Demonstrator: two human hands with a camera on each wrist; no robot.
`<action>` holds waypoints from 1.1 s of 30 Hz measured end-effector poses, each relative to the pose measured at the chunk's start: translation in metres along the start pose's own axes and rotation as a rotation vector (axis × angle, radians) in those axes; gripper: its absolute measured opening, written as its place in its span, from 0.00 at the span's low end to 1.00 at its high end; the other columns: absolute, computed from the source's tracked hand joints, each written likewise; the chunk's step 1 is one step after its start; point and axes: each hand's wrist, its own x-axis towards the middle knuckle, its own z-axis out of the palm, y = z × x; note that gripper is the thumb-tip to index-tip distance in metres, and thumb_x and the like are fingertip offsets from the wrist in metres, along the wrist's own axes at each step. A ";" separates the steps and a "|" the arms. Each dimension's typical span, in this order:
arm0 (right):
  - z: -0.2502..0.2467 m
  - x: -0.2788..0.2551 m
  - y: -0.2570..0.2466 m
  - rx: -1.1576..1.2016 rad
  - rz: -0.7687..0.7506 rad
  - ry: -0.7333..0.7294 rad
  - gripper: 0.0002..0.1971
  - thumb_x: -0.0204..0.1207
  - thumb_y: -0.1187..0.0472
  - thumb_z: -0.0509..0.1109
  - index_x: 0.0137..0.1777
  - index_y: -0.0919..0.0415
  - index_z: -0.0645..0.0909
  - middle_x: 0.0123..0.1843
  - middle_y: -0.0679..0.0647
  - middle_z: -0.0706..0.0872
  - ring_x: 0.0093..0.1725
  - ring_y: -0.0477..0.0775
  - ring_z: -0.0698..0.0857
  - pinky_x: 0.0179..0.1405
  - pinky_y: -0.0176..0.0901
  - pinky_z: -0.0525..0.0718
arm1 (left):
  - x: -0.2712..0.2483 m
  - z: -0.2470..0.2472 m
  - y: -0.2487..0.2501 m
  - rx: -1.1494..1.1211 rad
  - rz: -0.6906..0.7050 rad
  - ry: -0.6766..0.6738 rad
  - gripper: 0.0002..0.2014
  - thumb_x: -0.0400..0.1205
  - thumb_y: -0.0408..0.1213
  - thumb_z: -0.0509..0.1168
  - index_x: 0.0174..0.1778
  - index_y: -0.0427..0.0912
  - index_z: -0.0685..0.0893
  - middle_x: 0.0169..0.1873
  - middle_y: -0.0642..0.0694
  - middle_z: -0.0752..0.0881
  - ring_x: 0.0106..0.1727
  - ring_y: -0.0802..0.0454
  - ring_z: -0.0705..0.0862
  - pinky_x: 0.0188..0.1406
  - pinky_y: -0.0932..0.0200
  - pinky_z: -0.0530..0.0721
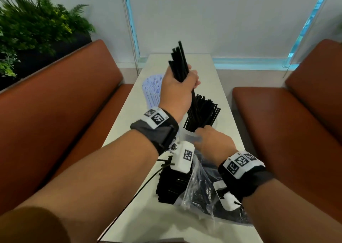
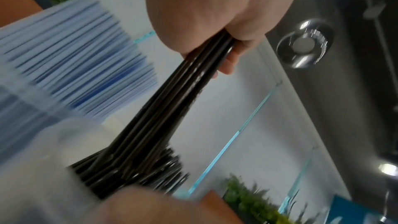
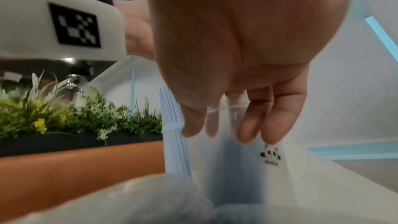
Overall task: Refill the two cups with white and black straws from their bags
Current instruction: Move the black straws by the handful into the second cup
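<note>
Her left hand (image 1: 175, 87) grips a bundle of thin black plastic straws (image 1: 180, 61) above the clear plastic cup (image 1: 187, 134), whose rim her right hand (image 1: 214, 141) pinches on the white tabletop (image 1: 207, 76).

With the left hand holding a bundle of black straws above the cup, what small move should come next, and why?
Probably lower the bundle of black straws in the left hand into the clear cup: their lower ends already reach its straws, and the right hand grips the rim.

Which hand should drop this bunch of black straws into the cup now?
Left. The left hand already grips the bunch of black straws above the clear cup, while the right hand holds that cup's rim steady.
</note>
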 end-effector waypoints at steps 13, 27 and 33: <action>0.011 0.016 0.006 0.035 -0.025 -0.068 0.14 0.84 0.62 0.62 0.68 0.56 0.77 0.65 0.53 0.75 0.58 0.56 0.80 0.52 0.54 0.86 | 0.002 -0.012 -0.091 0.896 -0.117 -0.303 0.14 0.79 0.43 0.75 0.57 0.43 0.83 0.54 0.44 0.84 0.55 0.49 0.84 0.57 0.51 0.85; 0.011 0.021 0.003 0.011 0.050 -0.129 0.23 0.79 0.64 0.67 0.72 0.50 0.71 0.69 0.53 0.72 0.60 0.56 0.82 0.40 0.51 0.79 | 0.031 0.034 -0.078 1.570 0.305 -0.791 0.37 0.85 0.61 0.57 0.86 0.44 0.61 0.87 0.39 0.56 0.87 0.39 0.53 0.85 0.40 0.54; 0.010 0.021 0.003 0.071 0.062 -0.111 0.21 0.75 0.66 0.70 0.67 0.52 0.72 0.64 0.53 0.72 0.57 0.58 0.84 0.39 0.52 0.80 | 0.039 0.031 -0.093 1.385 0.281 -0.810 0.31 0.84 0.63 0.59 0.79 0.47 0.73 0.81 0.42 0.68 0.81 0.41 0.66 0.79 0.44 0.66</action>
